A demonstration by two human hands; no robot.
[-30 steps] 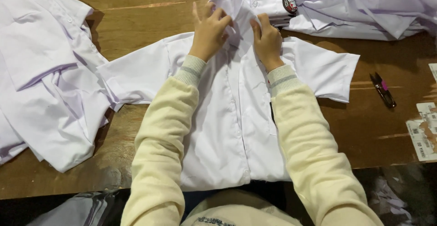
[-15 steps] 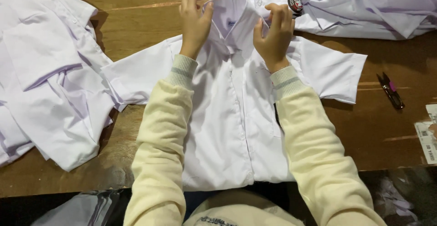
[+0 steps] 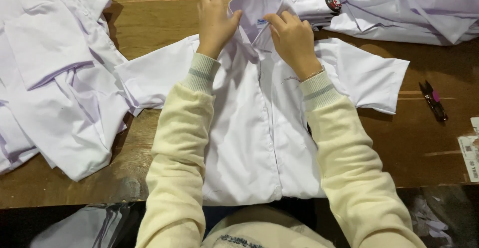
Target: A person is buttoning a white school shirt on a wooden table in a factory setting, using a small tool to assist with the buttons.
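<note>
A white short-sleeved shirt (image 3: 259, 128) lies flat, front up and buttoned, on the wooden table (image 3: 154, 13), sleeves spread to both sides. Its collar (image 3: 257, 6) stands up at the far end. My left hand (image 3: 215, 21) pinches the left side of the collar. My right hand (image 3: 292, 38) grips the right side of the collar near the top button. Both arms wear cream sweater sleeves with ribbed cuffs.
A heap of white shirts (image 3: 50, 78) covers the table's left side. More folded white shirts (image 3: 379, 3), one with a dark badge, lie at the far right. Small thread snips (image 3: 433, 100) with a pink spot and paper tags (image 3: 471, 153) sit at the right edge.
Both hands have closed in on the collar, the right one moving left toward the top button. The collar now stands more upright between the fingers.
</note>
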